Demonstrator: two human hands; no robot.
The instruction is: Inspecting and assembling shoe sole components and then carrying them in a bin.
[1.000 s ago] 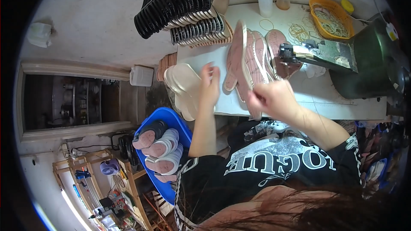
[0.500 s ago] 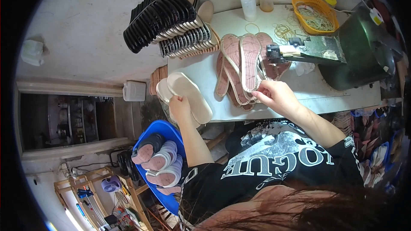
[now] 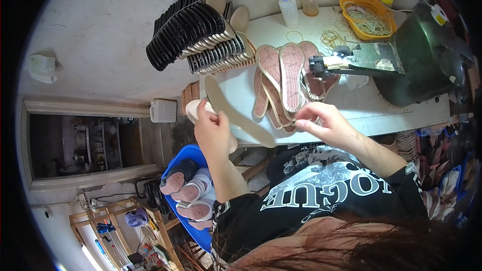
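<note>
My left hand is closed on the edge of a cream shoe sole, which is tipped up on its side above the table's near-left edge. A second cream sole lies beneath that hand, mostly hidden. My right hand has its fingers curled with a gap between thumb and fingertips, and nothing shows in it. It hovers by the near end of a pile of pink patterned insoles with pale stitched rims. The top insole lies lengthwise, just beyond its fingertips.
Bundled black soles stand at the far left of the white table. Behind are two squeeze bottles and a yellow basket of rubber bands. A dark green machine reaches in from the right. A blue tub holds shoes.
My left hand has tilted the upper cream sole up onto its side and shifted it right. My right hand has drawn slightly off the insole's tip, its fingers loosening.
</note>
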